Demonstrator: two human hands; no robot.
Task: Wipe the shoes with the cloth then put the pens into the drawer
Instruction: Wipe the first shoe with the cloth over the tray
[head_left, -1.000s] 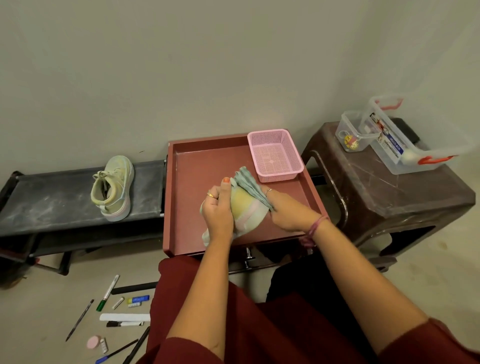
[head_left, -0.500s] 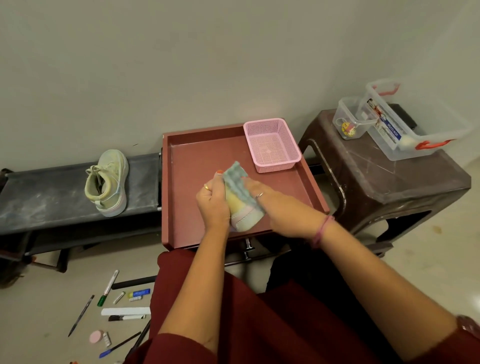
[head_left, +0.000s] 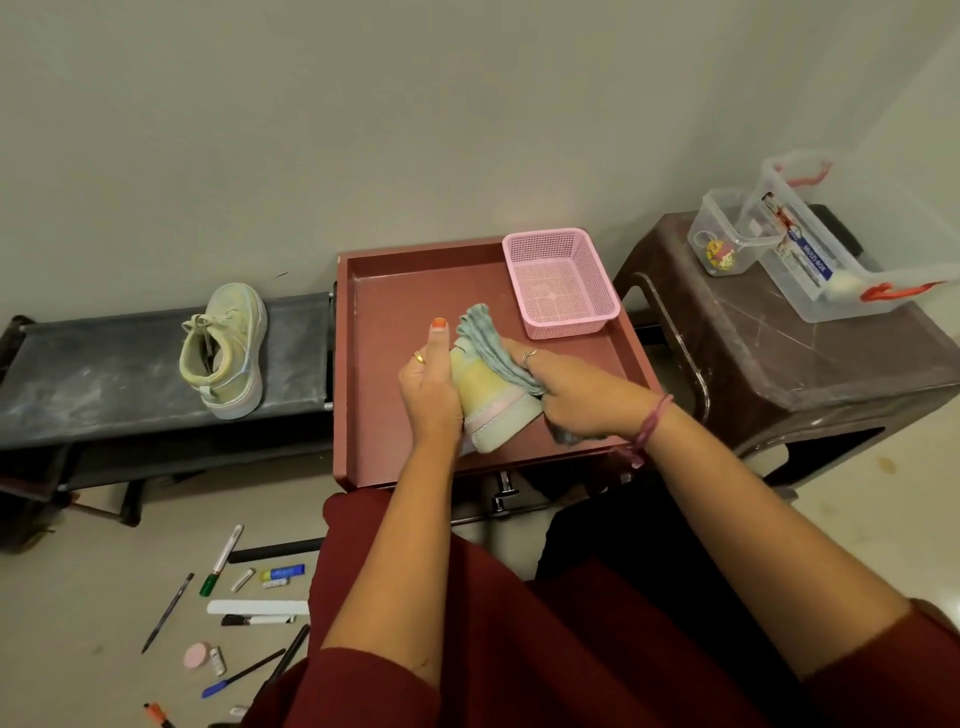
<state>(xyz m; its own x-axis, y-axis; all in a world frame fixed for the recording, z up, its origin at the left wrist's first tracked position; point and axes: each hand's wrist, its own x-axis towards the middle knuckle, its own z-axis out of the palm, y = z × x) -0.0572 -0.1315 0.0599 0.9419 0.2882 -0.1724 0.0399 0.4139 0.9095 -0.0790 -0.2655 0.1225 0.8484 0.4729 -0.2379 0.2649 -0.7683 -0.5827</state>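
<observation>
The left hand (head_left: 430, 395) clasps one shoe (head_left: 493, 400) along its side, thumb stretched up past the toe end, while the right hand (head_left: 576, 395) presses a folded cloth (head_left: 493, 348) against the shoe's upper face, fingers curled over the fabric. The hold looks one-sided: only the left palm backs the shoe, so a hard stroke from the cloth side could twist it out of that clasp and drop it onto the red drawer (head_left: 384, 332) open beneath both hands. A loose tail of cloth hangs below the right palm and might snag on the drawer's near rim. Just beyond the cloth hand sits a pink basket (head_left: 563, 283), close enough that a long stroke could nudge it. The second shoe (head_left: 223, 353) rests well to the left of the holding hand on a dusty dark bench (head_left: 104, 374), apparently not yet wiped. The pens (head_left: 223, 561) lie scattered on the pale floor below and left of the left forearm, near the person's knee, where a shifting leg could roll them away. To the right of the cloth hand stands a brown stool (head_left: 779, 353) bearing clear plastic boxes (head_left: 831, 249), against a plain wall.
</observation>
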